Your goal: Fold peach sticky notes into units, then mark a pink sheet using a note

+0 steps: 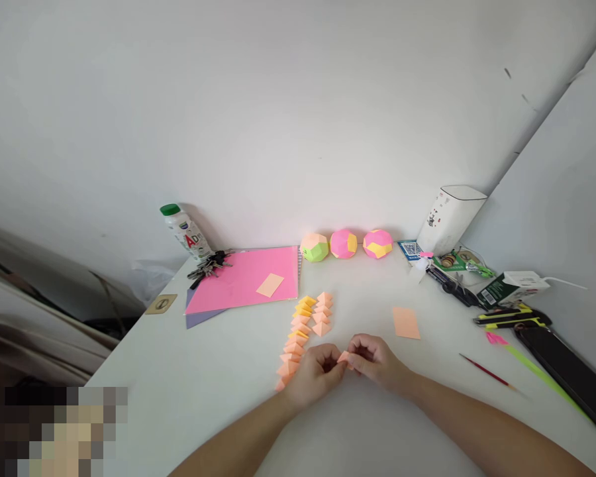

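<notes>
Between my two hands, just above the table, is a small folded piece of peach paper (346, 358). My left hand (314, 379) pinches its left side. The fingers of my right hand (376, 363) are closed on its right side and hide part of it. Beside my left hand runs a long row of folded paper pieces (294, 348) in peach and yellow. A shorter row of peach folded pieces (322, 313) lies to its right. Beyond my right hand rests a flat peach paper sheet (406, 322).
Three faceted paper balls (344, 244) stand along the wall. At the left are pink sheets (248, 278), keys (211, 266) and a white bottle (186, 232). A white container (451, 220), a thin red brush (489, 371), a utility knife (514, 317) and a black case (566, 374) occupy the right.
</notes>
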### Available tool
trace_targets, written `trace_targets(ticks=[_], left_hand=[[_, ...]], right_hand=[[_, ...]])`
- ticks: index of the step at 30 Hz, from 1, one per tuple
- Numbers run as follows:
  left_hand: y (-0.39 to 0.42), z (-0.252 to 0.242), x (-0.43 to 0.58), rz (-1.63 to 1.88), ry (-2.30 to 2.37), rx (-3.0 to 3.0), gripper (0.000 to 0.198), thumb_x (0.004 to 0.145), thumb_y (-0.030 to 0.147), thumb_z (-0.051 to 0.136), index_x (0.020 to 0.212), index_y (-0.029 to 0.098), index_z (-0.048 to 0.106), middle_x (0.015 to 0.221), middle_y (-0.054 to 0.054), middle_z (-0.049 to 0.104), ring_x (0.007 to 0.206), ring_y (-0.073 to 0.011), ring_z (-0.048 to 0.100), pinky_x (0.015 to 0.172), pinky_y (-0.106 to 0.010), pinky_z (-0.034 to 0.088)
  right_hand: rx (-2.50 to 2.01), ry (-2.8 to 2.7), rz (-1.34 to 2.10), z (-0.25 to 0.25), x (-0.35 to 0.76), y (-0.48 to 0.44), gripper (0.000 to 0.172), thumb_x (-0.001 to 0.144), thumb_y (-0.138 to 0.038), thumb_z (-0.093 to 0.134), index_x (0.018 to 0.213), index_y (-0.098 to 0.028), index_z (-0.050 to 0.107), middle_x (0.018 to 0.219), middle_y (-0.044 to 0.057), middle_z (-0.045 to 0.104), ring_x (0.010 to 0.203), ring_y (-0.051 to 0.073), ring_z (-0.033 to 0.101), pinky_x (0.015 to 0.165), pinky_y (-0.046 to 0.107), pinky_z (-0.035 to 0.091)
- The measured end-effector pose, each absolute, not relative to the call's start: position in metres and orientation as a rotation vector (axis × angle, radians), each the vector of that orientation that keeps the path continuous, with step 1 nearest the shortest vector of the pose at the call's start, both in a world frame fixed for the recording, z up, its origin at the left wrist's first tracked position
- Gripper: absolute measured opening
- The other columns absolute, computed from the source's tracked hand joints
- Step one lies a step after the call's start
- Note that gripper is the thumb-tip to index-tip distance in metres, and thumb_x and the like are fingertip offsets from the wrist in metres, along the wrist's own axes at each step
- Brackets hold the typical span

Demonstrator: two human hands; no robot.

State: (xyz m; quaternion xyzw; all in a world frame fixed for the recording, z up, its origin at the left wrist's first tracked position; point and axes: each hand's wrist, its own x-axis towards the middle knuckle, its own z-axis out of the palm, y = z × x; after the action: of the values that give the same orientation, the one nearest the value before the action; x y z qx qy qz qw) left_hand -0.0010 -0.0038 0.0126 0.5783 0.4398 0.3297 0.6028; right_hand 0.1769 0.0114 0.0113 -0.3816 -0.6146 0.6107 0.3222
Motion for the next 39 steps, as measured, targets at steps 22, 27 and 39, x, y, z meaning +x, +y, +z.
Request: trace_targets(ticks=[22,27,39], left_hand=[[-0.0014,0.0133,-0.0035,0.845,0.939,1.173,0.041,0.075,0.054,0.065,0.061,0.015,0.059,0.048,0.004,0.046,0.044,-0.0078,0.038,0.046,-0.022,0.027],[-0.0010,0.0096,-0.0039,0.869,0.932,1.151,0.044,0.075,0.057,0.063,0.063,0.015,0.061,0.051,0.002,0.051,0.044,-0.0083,0.041,0.047,-0.022,0.030],[-0.0018,0.0064,-0.0032,0.884,0.958,1.147,0.045,0.075,0.058,0.062,0.064,0.015,0.061,0.046,0.004,0.048,0.043,-0.0084,0.041,0.046,-0.022,0.029]], right_hand=[[-0.998,-1.706,1.508,0.0089,0.1751,0.0075,0.008,0.078,-0.017,0.052,0.070,-0.017,0.054,0.064,-0.002,0.051,0.050,0.008,0.036,0.046,0.021,0.028],[-0.979,-1.670,1.548,0.0084,0.1760,0.0087,0.009,0.078,-0.015,0.051,0.069,-0.017,0.053,0.068,-0.001,0.056,0.050,0.007,0.037,0.046,0.021,0.029],[-1.013,-1.653,1.496,0.0134,0.1743,0.0091,0.010,0.074,-0.015,0.051,0.065,-0.016,0.054,0.067,-0.001,0.060,0.048,0.007,0.044,0.046,0.021,0.037]])
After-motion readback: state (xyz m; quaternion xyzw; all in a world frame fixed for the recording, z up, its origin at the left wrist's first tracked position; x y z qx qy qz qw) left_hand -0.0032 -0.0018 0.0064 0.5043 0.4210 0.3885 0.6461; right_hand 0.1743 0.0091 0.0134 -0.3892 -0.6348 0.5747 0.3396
